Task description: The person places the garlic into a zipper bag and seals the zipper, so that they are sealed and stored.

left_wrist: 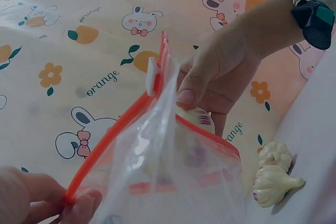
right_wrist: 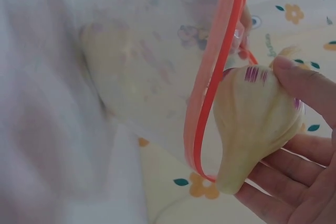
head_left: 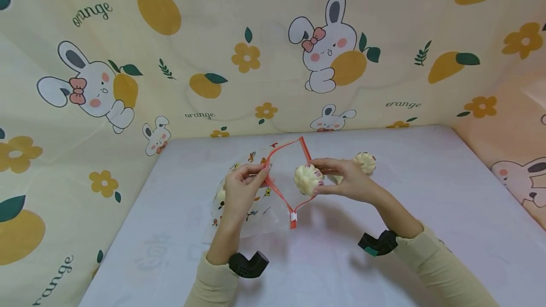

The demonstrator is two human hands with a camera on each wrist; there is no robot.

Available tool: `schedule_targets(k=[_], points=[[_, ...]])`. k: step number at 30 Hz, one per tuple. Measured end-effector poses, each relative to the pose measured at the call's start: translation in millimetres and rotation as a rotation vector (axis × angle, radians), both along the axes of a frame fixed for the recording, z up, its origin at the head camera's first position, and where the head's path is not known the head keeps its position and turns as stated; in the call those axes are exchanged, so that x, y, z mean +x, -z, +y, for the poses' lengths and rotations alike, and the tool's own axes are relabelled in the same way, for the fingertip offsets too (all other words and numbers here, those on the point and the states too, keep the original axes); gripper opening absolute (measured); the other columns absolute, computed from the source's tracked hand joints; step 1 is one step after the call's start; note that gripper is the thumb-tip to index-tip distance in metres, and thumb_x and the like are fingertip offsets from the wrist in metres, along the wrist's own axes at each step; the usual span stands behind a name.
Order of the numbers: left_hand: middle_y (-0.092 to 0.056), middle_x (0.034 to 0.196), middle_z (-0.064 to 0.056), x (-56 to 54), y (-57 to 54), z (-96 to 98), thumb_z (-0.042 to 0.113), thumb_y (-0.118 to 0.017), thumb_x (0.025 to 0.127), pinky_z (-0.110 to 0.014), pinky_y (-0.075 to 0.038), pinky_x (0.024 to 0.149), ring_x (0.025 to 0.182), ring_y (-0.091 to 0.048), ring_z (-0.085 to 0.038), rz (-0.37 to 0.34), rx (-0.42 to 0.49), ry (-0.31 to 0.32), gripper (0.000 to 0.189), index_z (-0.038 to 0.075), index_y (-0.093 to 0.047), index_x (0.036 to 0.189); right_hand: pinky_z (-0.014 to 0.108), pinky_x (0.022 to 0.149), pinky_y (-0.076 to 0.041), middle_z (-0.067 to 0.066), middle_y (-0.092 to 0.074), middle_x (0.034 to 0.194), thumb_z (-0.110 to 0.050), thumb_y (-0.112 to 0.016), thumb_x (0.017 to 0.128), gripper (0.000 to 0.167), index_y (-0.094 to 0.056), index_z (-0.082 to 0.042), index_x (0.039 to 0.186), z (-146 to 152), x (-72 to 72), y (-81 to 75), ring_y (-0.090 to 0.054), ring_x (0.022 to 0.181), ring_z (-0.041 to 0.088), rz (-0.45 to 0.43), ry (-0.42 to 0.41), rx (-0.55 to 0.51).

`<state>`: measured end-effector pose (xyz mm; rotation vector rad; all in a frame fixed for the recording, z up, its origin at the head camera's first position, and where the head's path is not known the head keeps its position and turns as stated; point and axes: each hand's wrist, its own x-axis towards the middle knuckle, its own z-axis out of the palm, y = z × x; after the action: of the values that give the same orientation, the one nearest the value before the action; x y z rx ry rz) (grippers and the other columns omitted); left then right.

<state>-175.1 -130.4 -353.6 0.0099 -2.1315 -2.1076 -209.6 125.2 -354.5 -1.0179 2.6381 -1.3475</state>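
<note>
My left hand [head_left: 245, 186] pinches the orange-red rim of a clear zip bag [head_left: 260, 219] printed with small coloured figures. The bag's mouth gapes toward the right, and its white slider [head_left: 293, 216] sits at the near corner. Between thumb and fingers, my right hand [head_left: 347, 181] holds a garlic bulb [right_wrist: 257, 114], cream with purple streaks, right at that mouth. Through the plastic another garlic bulb [right_wrist: 107, 66] shows blurred inside the bag. Two more garlic bulbs, one rounded [left_wrist: 275, 155] and one with its stem sideways [left_wrist: 273, 186], lie close together on the table beyond the right hand.
A white cloth covers the table [head_left: 170, 259]. Patterned curtains with rabbits and oranges [head_left: 264, 51] rise behind it and along both sides. Each wrist wears a black camera mount, one left [head_left: 249, 265] and one right [head_left: 378, 243].
</note>
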Motion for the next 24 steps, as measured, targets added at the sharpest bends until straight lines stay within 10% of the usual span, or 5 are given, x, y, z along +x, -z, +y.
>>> schedule_targets(k=[24], points=[[-0.073, 0.081, 0.000, 0.5, -0.5, 0.9, 0.002, -0.066, 0.088, -0.019, -0.060, 0.071, 0.065, -0.070, -0.004, -0.002, 0.025, 0.002, 0.019, -0.005, -0.067, 0.106, 0.048, 0.099, -0.052, 0.017, -0.065, 0.128, -0.018, -0.081, 0.076, 0.063, -0.057, -0.001, 0.131, -1.4, 0.0, 6.5, -0.065, 0.109, 0.028, -0.035, -0.003, 0.012]])
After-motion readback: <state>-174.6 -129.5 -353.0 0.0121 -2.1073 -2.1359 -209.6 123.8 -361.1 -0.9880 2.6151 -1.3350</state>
